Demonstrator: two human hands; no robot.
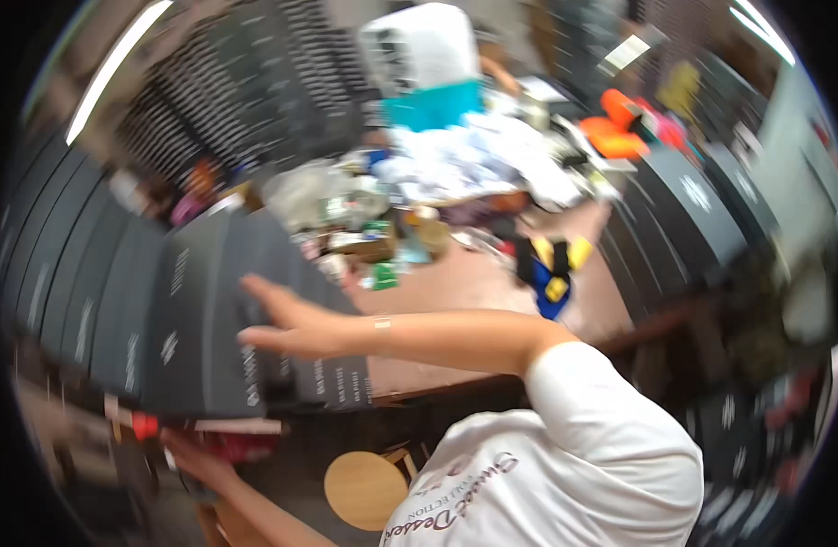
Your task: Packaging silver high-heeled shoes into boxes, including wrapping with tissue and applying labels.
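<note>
My right hand (296, 326) reaches across from the right, fingers stretched and thumb apart, over a row of dark grey boxes (205, 301). It looks laid against their faces, though blur hides the exact contact. Low on the left, my left hand (196, 459) is just below the lower edge of these boxes, near a small red thing (144, 425). Its fingers are smeared, so their grip is unclear. Pale printing marks the box faces.
A pinkish tabletop (428, 319) carries clutter, a white heap (455, 159) and a blue-and-yellow item (554, 273). A white and teal package (424, 68) stands behind. More dark boxes (661, 219) line the right. A round wooden stool (364, 490) is below.
</note>
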